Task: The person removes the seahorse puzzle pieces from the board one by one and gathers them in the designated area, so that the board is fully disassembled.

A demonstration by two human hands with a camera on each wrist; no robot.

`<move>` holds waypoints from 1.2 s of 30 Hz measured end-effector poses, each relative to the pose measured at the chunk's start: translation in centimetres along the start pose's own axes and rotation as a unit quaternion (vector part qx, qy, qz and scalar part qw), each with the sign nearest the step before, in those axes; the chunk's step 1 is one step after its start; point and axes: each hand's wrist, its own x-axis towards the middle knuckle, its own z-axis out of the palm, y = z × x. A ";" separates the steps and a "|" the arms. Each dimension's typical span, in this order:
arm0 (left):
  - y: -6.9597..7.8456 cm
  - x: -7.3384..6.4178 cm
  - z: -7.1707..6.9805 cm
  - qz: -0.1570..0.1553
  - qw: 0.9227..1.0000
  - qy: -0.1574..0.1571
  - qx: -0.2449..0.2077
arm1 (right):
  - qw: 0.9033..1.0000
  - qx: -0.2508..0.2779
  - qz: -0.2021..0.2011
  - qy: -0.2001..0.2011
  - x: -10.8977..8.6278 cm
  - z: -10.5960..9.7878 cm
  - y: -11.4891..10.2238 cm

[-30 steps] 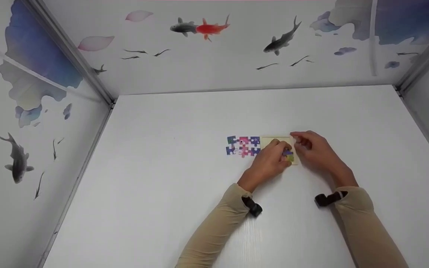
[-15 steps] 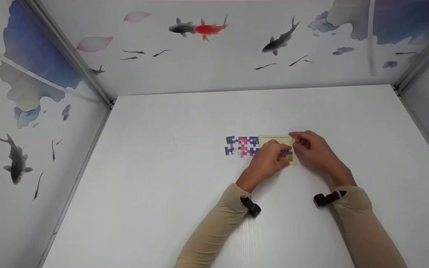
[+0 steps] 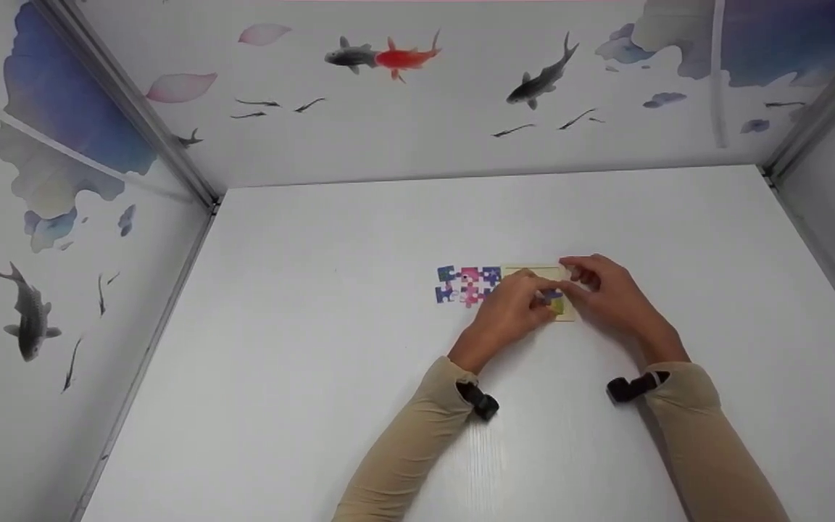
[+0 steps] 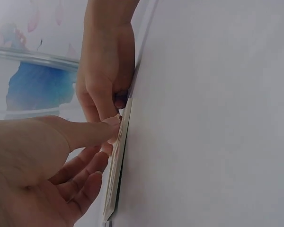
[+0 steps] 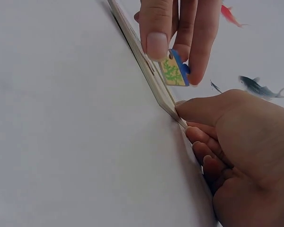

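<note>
My left hand (image 3: 508,312) is over a shallow pale wooden puzzle board (image 3: 530,267). In the right wrist view, its thumb and fingers pinch a jigsaw piece (image 5: 174,71), blue and yellow with a green plant. That piece stands tilted at the board's surface. At the board's right edge, my right hand (image 3: 613,304) grips the rim, thumb on top and fingers curled against the side. The left wrist view shows the board (image 4: 114,177) edge-on, with the hands close together. Much of the board's inside is hidden under my left hand.
Several loose jigsaw pieces (image 3: 469,275), pink, blue and purple, lie in two rows left of the board, partly behind my left hand. They rest on a white table (image 3: 301,326). Walls with printed fish (image 3: 542,85) stand at the back and sides.
My left hand has shifted a little left, with its index finger now reaching toward the right hand. My right hand keeps its place at the board's edge.
</note>
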 end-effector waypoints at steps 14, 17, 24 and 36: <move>-3.7 -2.9 -3.4 0.002 0.999 0.019 -0.027 | 0.999 0.016 0.036 -0.019 -0.2 0.1 -0.2; -4.5 -3.7 -3.9 0.005 0.999 0.015 -0.033 | 0.999 0.019 0.036 -0.019 -0.2 0.1 -0.3; -5.8 -5.2 -4.6 -0.019 1.000 -0.002 -0.022 | 0.999 0.023 0.035 -0.017 -0.1 0.1 -0.2; -6.5 -5.8 -5.3 -0.038 0.998 -0.042 -0.029 | 0.999 0.025 0.045 -0.017 -0.1 0.1 -0.1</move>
